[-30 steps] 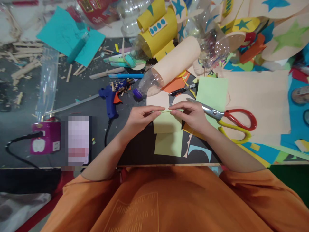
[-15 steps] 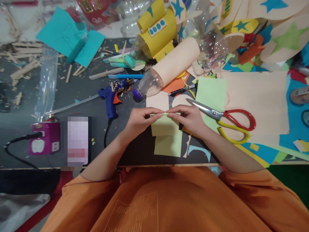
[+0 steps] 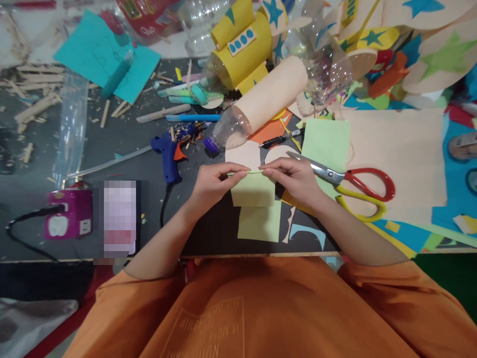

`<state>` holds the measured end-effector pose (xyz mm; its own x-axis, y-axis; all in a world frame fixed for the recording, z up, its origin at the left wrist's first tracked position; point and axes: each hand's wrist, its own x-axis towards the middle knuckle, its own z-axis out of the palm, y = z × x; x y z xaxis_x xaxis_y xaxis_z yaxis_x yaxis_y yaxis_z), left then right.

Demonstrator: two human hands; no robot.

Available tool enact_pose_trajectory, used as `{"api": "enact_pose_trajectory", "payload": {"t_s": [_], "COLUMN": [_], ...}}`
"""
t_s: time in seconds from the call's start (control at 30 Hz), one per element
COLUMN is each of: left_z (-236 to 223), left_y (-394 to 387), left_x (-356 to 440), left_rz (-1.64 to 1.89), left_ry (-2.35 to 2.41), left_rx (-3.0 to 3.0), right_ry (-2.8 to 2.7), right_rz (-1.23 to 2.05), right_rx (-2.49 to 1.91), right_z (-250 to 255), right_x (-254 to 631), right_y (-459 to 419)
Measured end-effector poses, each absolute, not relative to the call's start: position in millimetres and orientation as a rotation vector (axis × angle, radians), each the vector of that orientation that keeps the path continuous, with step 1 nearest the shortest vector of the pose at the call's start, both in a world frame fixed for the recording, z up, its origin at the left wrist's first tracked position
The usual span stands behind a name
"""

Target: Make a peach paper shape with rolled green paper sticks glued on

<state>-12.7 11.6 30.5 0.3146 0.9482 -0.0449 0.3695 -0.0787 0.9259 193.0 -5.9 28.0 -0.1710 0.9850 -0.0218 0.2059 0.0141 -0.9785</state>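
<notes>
A piece of pale green paper [image 3: 254, 191] hangs between my two hands, its top edge bent over in a narrow strip. My left hand [image 3: 216, 184] pinches that edge at its left end, and my right hand [image 3: 292, 179] pinches it at the right end. Under it on the dark table lies another pale green paper piece [image 3: 260, 223]. Just beyond my fingers are cream paper pieces [image 3: 242, 153] with rounded ends. Open scissors [image 3: 331, 175] with one red and one yellow handle lie beside my right hand, their tips close behind it.
A blue glue gun [image 3: 169, 156] lies left of my left hand. Beyond my hands is a bottle wrapped in cream paper [image 3: 276, 94], with a black pen [image 3: 279, 139] near it. A phone [image 3: 119, 214] and a purple power adapter [image 3: 69, 214] sit at left; cream sheet [image 3: 402, 159] at right.
My hands have slid apart along the paper's top edge and risen slightly, lifting the paper a little away from me. Both still pinch it.
</notes>
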Motion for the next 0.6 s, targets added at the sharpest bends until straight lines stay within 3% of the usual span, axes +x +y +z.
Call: {"api": "enact_pose_trajectory", "payload": {"t_s": [0.6], "left_z": [31.2], "left_y": [12.3], "left_x": [-13.0], "left_rz": [0.675], "left_ry": [1.181], "left_rx": [1.642], "right_ry": [-1.399], "right_rz": [1.335], "right_rx": [-1.257], "right_z": [28.1], "right_x": [191.0], "right_y": [-4.5]}}
